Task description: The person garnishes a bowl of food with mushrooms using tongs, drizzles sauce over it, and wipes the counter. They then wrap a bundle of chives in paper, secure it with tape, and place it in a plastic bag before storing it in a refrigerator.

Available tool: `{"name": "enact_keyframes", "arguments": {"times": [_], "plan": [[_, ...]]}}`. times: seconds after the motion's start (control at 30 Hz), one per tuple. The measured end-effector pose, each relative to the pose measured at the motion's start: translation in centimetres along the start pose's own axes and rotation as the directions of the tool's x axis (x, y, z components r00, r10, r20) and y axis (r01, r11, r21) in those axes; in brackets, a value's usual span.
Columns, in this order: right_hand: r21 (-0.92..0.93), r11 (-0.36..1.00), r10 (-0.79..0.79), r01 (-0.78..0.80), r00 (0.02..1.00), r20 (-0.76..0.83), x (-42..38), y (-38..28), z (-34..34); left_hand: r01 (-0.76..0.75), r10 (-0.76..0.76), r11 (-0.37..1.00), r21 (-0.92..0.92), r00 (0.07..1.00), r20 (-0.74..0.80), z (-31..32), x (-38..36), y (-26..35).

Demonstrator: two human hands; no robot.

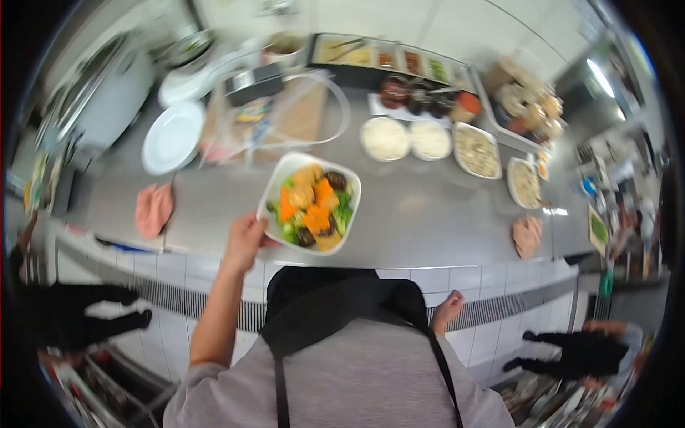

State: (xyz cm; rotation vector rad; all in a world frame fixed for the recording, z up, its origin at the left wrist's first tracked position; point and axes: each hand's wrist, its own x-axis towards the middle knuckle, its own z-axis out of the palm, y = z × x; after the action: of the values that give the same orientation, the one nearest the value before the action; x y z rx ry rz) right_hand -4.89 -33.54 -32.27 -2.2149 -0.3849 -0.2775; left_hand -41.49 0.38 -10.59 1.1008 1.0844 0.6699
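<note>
My left hand (246,241) grips the near left side of a white square bowl (270,187), its fingers partly hidden under the rim. The bowl is tilted toward me above the front of the steel counter. Inside it are broccoli (341,214), orange carrot slices (317,219), dark mushrooms (335,180) and golden-brown pieces (303,194). Low at my right side, away from the counter, hangs my right hand (448,312). Its fingers are curled in, and nothing shows in them.
On the steel counter (407,214) lie two pink cloths (153,210) (526,237). White plates (171,139) stand left; two bowls of white food (385,139) (430,139) and two dishes (477,150) (524,183) stand right. Topping containers (385,60) line the back. Other people (93,314) (585,349) stand at both sides.
</note>
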Motion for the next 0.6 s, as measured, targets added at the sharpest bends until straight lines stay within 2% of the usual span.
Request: {"name": "enact_keyframes", "arguments": {"times": [0.03, 0.1, 0.17, 0.2, 0.23, 0.27, 0.3, 0.33, 0.37, 0.43, 0.47, 0.5, 0.53, 0.57, 0.6], "plan": [[0.046, 0.997, 0.060, -0.056, 0.994, -0.088, 2.2, 0.3, -2.0, 0.034, -0.032, 0.999, -0.034, 0.998, 0.049, 2.6, 0.3, -0.7], [-0.018, 0.996, 0.089, -0.090, 0.994, -0.067, 7.6, -4.7, -7.2, 0.088, -0.073, 0.993, -0.085, 0.984, 0.166, 7.0, 1.3, -2.4], [0.213, 0.972, -0.071, 0.101, 0.987, -0.145, 14.1, -7.2, -8.4, 0.158, -0.135, 0.985, -0.066, 0.954, 0.268, 10.9, 2.2, -3.0], [0.294, 0.949, -0.067, 0.116, 0.983, -0.170, 17.5, -8.7, -7.9, 0.182, -0.158, 0.982, -0.053, 0.939, 0.305, 12.6, 2.8, -3.9], [0.237, 0.946, -0.177, 0.222, 0.964, -0.199, 20.4, -12.5, -7.3, 0.180, -0.155, 0.982, -0.052, 0.938, 0.309, 14.4, 3.1, -4.6], [0.100, 0.928, -0.333, 0.358, 0.920, -0.205, 23.6, -14.8, -6.1, 0.152, -0.133, 0.988, -0.037, 0.939, 0.317, 16.2, 3.3, -5.1], [-0.084, 0.805, -0.592, 0.588, 0.783, -0.194, 26.7, -17.3, -4.3, 0.127, -0.112, 0.992, -0.025, 0.941, 0.319, 18.0, 3.3, -5.7], [-0.091, 0.784, -0.619, 0.614, 0.783, -0.057, 28.6, -20.7, -3.2, 0.122, -0.109, 0.992, -0.021, 0.941, 0.320, 19.7, 3.4, -6.3], [0.327, 0.750, -0.600, 0.575, 0.799, -0.030, 30.6, -23.5, -0.7, 0.115, -0.099, 0.993, -0.038, 0.950, 0.296, 21.4, 3.4, -6.4], [0.377, 0.597, -0.790, 0.709, 0.602, 0.118, 33.3, -29.5, 3.2, 0.082, -0.072, 0.996, -0.027, 0.958, 0.278, 24.5, 3.0, -6.5], [0.464, 0.353, -0.915, 0.813, 0.403, -0.009, 34.5, -32.0, 6.4, 0.089, -0.074, 0.995, -0.042, 0.958, 0.278, 26.0, 3.1, -7.3], [0.515, 0.403, -0.913, 0.756, 0.371, 0.171, 34.1, -35.6, 7.4, 0.087, -0.070, 0.994, -0.063, 0.969, 0.236, 27.3, 3.0, -7.4], [0.455, 0.295, -0.955, 0.840, 0.240, 0.175, 33.9, -38.6, 9.6, 0.082, -0.057, 0.992, -0.097, 0.968, 0.245, 28.6, 3.0, -7.6], [0.497, 0.129, -0.991, 0.858, 0.093, 0.097, 33.9, -41.2, 12.9, 0.082, -0.047, 0.988, -0.129, 0.966, 0.253, 29.7, 3.0, -7.8], [0.551, 0.122, -0.986, 0.826, 0.035, 0.165, 32.8, -44.3, 14.7, 0.087, -0.042, 0.984, -0.155, 0.962, 0.270, 30.4, 3.3, -8.7]]}}
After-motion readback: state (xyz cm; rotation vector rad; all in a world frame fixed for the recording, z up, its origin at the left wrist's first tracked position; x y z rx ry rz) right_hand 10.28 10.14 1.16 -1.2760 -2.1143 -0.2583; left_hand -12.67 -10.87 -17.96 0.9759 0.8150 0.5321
